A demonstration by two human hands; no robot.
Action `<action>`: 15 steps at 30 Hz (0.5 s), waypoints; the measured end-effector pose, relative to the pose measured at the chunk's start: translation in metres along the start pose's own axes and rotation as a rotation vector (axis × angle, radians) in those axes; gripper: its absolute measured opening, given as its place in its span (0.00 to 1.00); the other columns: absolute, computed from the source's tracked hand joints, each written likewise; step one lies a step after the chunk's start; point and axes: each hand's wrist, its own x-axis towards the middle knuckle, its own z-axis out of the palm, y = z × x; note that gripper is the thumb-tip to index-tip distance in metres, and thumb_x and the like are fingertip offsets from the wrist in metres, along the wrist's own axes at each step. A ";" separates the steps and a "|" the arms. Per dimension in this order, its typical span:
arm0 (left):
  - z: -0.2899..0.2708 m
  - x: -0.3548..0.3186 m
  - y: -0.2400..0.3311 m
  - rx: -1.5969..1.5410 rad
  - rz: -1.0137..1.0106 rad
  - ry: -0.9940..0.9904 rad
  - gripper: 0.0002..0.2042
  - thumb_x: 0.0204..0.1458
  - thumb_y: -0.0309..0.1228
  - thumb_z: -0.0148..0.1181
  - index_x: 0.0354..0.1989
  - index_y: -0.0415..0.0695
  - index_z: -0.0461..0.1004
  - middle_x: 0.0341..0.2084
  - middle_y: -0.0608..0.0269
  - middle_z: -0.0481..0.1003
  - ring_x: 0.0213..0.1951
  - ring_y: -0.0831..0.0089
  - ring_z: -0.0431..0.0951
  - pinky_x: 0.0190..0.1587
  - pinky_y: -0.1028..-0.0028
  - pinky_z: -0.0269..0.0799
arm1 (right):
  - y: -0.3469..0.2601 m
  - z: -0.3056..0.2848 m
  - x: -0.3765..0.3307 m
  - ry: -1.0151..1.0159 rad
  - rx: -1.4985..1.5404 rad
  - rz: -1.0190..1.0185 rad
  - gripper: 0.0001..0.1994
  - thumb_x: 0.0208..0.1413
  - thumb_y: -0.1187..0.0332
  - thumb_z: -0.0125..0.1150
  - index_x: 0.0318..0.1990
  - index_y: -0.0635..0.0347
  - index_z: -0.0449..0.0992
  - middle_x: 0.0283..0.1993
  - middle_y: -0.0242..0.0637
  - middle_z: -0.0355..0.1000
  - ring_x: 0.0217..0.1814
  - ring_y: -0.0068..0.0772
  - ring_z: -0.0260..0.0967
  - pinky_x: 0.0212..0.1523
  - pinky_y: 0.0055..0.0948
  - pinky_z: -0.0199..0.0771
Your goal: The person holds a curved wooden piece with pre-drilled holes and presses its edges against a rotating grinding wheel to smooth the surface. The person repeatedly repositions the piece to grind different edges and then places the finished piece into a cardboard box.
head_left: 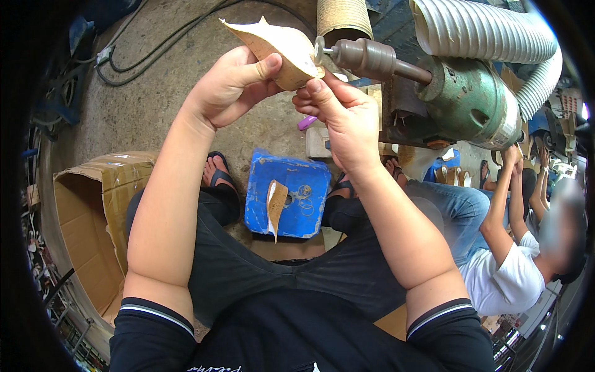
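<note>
Both my hands hold a curved, thin-walled cream and tan piece point(273, 46) with pointed tips at its far left end. My left hand point(238, 87) grips its near side, the thumb pressed on the outer face. My right hand point(341, 115) pinches its right end between thumb and fingers. That end is right by a small round disc point(319, 51) on the shaft of a brown chuck point(365, 57); whether they touch I cannot tell. The chuck's spindle comes out of a green motor point(471, 102) at the right.
Between my feet is a blue stool point(257, 217) bearing a similar curved piece point(276, 201) and several thin rings point(304, 197). An open cardboard box point(111, 186) stands at the left. A ribbed hose point(483, 28) passes above the motor. Another person point(502, 279) works at the right. Cables point(167, 46) cross the floor.
</note>
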 end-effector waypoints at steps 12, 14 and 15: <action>-0.003 0.003 -0.004 -0.027 -0.028 0.007 0.29 0.67 0.40 0.66 0.70 0.35 0.66 0.61 0.55 0.75 0.64 0.64 0.76 0.71 0.58 0.71 | -0.002 0.002 0.000 0.037 -0.015 0.022 0.18 0.69 0.66 0.69 0.60 0.68 0.82 0.42 0.36 0.84 0.42 0.24 0.82 0.46 0.26 0.86; -0.003 0.003 -0.004 -0.032 -0.029 -0.007 0.29 0.68 0.40 0.65 0.70 0.35 0.66 0.62 0.55 0.75 0.64 0.63 0.76 0.71 0.58 0.71 | -0.003 0.002 -0.001 0.043 -0.029 0.026 0.18 0.69 0.66 0.69 0.60 0.68 0.82 0.42 0.37 0.84 0.42 0.24 0.82 0.46 0.26 0.86; -0.003 0.003 -0.005 -0.042 -0.034 -0.006 0.29 0.68 0.40 0.65 0.70 0.35 0.66 0.62 0.54 0.75 0.64 0.63 0.76 0.71 0.58 0.71 | -0.003 0.002 -0.002 0.042 -0.029 0.028 0.18 0.69 0.66 0.69 0.59 0.68 0.82 0.42 0.37 0.84 0.42 0.24 0.82 0.46 0.26 0.86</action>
